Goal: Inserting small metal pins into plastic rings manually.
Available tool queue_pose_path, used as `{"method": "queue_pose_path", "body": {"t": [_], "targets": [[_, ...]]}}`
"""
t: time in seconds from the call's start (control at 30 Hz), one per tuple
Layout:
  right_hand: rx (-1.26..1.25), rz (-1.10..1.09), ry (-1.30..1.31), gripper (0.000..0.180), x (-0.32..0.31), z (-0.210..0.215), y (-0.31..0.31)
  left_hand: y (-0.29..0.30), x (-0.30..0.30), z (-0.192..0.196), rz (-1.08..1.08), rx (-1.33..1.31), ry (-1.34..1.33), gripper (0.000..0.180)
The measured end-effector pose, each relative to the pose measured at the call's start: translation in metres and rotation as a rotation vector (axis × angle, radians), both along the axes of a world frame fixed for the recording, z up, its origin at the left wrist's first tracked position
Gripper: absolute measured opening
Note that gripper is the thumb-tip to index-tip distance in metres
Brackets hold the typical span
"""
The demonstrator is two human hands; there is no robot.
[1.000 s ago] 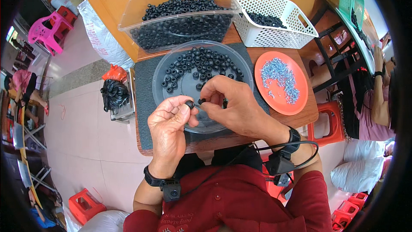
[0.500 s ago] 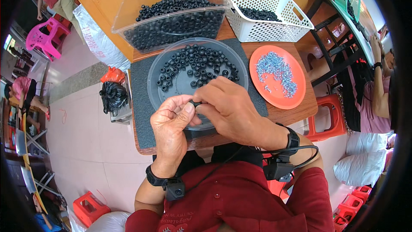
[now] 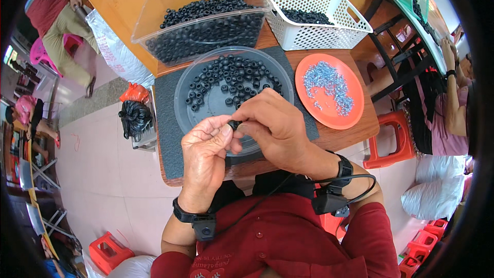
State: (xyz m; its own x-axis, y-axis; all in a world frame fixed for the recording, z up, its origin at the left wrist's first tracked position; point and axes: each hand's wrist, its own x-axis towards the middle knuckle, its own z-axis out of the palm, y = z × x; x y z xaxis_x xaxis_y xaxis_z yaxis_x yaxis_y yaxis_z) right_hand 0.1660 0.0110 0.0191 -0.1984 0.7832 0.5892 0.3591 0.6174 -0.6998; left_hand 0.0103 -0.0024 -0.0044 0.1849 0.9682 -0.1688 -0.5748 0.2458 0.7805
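A small round black part (image 3: pixel 234 124) is pinched between the thumb and fingers of my left hand (image 3: pixel 202 146). From the other side my right hand (image 3: pixel 280 133) closes its thumb and index finger on the same part; whether a tinier piece is in that pinch is hidden. Both hands are over the near rim of a clear round tub (image 3: pixel 181 92), which holds many similar hollow black parts (image 3: pixel 234 72). Right of the tub lies an orange-red plate (image 3: pixel 337 121) bearing tiny shiny silvery-blue pieces (image 3: pixel 329 83).
Behind the tub stands a large clear bin (image 3: pixel 149 7) of black parts, beside a white perforated basket (image 3: pixel 334 38) with more. A dark mat (image 3: pixel 167 123) covers part of the wooden table (image 3: pixel 355 136). Black cables hang from my wrists. Red stools (image 3: pixel 388 139) and other people are around.
My hands remain pinched together on the black part, which has turned slightly between the fingers. The view has shifted a little. At the far left, a person has walked nearer, partly covering the pink chair.
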Motion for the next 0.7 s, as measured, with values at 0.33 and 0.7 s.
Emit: {"method": "queue_pose_path", "body": {"t": [0.33,0.7], "targets": [[0.247,0.066,-0.030,0.022,0.012,-0.007,0.009,0.002,-0.002,0.007,-0.120,-0.045,0.011,0.019],[0.271,0.127,0.049,0.018,0.018,-0.011,0.010,0.002,-0.001,0.009,-0.219,-0.096,-0.043,0.020]]}}
